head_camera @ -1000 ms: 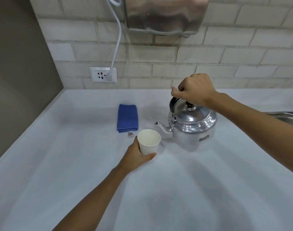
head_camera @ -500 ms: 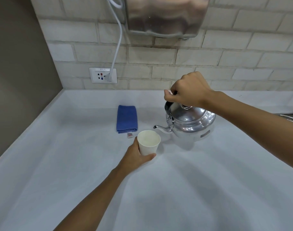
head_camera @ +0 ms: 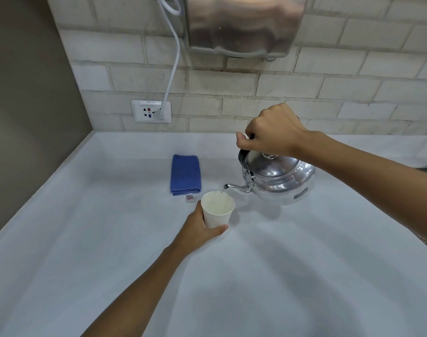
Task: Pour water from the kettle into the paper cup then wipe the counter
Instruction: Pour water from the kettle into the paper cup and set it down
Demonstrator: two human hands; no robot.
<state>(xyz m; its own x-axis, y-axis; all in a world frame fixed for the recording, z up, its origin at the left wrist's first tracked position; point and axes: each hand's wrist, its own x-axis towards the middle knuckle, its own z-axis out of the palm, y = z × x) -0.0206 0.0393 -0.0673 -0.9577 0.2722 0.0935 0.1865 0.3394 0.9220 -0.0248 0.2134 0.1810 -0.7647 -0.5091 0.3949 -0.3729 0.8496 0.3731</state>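
Over the counter [head_camera: 110,239], kettle [head_camera: 278,181] pours water into paper cup [head_camera: 217,210].

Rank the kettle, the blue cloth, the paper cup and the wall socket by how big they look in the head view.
1. kettle
2. blue cloth
3. paper cup and wall socket: look alike; the socket sits farther back, so unranked.

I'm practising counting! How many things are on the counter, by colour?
Silver: 1, the kettle, held tilted above the counter
White: 1, the paper cup
Blue: 1, the folded cloth
Total: 3
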